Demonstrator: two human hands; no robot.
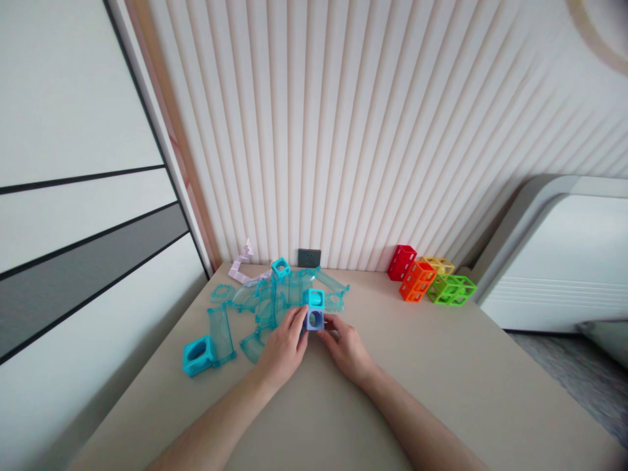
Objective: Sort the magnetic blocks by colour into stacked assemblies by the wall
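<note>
Head view, looking down over a beige tabletop [441, 379] pushed against a wall of pale vertical ribbing [343, 131]. A dark socket plate [309, 258] sits low on that wall, just above the table's far edge. To the left stands a white panelled surface [73, 196] with thin black lines and one grey band. To the right, a white rounded unit [559, 255] rises beside the table; grey floor shows below it.

Both forearms come in from the bottom edge. Left hand [283, 348] and right hand [347, 350] meet at mid-table, fingers curled around a small blue cube with a round hole [314, 320], one hand on each side of it. A teal cube [314, 299] sits directly on top of the blue one, touching it.

Behind and left of the hands lies a loose heap of clear teal track pieces [267, 302], curved and straight, overlapping. A separate teal cube block [197, 354] rests at the near-left end of the heap, against a straight track section. A pale lilac zigzag piece [243, 265] lies at the far-left corner by the wall.

Well apart, at the far right by the wall: open lattice cubes in red [401, 261], orange [417, 281], yellow [438, 264] and green [451, 289], clustered and touching.
</note>
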